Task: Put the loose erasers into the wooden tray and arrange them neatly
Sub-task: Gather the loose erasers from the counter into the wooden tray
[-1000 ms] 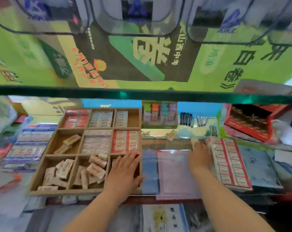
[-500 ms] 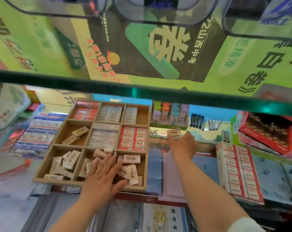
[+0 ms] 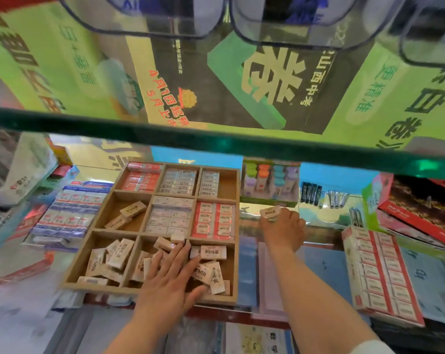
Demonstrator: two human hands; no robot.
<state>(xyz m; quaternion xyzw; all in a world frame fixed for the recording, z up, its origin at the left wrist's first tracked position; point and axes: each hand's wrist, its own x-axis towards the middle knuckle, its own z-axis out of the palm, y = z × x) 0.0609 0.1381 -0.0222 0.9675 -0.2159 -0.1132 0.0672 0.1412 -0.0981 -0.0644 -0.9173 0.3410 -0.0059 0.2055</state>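
A wooden tray (image 3: 238, 254) with nine compartments sits on the shelf. Its back and right-middle compartments hold neat rows of packed erasers (image 3: 212, 221). Loose beige erasers (image 3: 115, 259) lie jumbled in the front row and the left-middle compartment. My left hand (image 3: 169, 282) lies flat with spread fingers over the front middle and front right compartments, touching the loose erasers there. My right hand (image 3: 282, 227) is just right of the tray and pinches one beige eraser (image 3: 270, 212) at its fingertips.
A red-and-white box of erasers (image 3: 379, 272) lies at the right. Pastel bottles (image 3: 270, 180) and nail clippers (image 3: 323, 194) stand behind. A blue pack (image 3: 71, 208) lies left of the tray. A green glass shelf edge (image 3: 216, 141) hangs overhead. Blue and pink sheets (image 3: 270, 282) cover the shelf.
My right hand moved left from the red-and-white box and picked up a beige eraser behind the sheets. My left hand slid left, uncovering the front right compartment's erasers. The camera moved closer.
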